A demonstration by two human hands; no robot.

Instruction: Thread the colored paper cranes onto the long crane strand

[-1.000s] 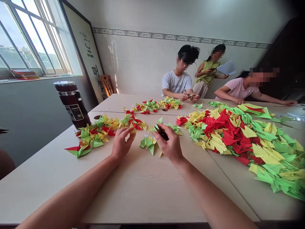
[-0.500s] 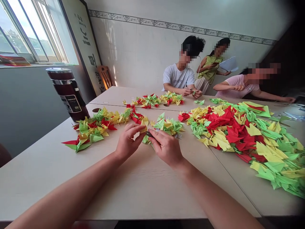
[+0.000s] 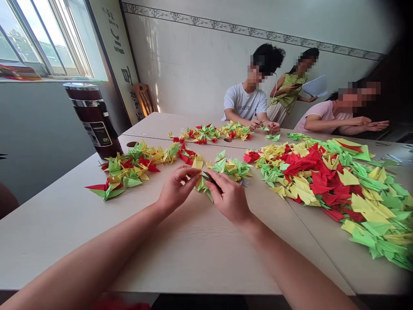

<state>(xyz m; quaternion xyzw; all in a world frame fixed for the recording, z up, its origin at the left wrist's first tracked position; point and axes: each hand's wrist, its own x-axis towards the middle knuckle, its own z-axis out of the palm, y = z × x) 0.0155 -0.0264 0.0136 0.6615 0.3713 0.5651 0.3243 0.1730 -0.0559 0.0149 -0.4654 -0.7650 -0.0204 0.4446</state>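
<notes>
My left hand (image 3: 177, 187) is closed, its thumb and fingertips pinching a yellow folded paper piece (image 3: 198, 162) above the table. In my right hand (image 3: 229, 196) is a slim black pointed tool (image 3: 207, 176), perhaps tweezers, its tip meeting the left fingertips. The fingers partly cover both items. Just beyond and below my hands lies a small cluster of green and yellow folded paper cranes (image 3: 235, 170). To the left, a string-like row of red, yellow and green cranes (image 3: 130, 165) curves across the tabletop.
A big heap of folded paper pieces (image 3: 329, 181) covers the table's (image 3: 193, 254) right side. A dark vacuum flask (image 3: 92, 122) stands at the left edge. Across the table, a person in a white shirt (image 3: 245, 101) and one in pink (image 3: 318, 114) sit; another person (image 3: 288, 90) stands behind.
The black tool's tip now shows more clearly at my left fingertips, and the yellow paper stands higher above them. The person in pink has drawn both hands together.
</notes>
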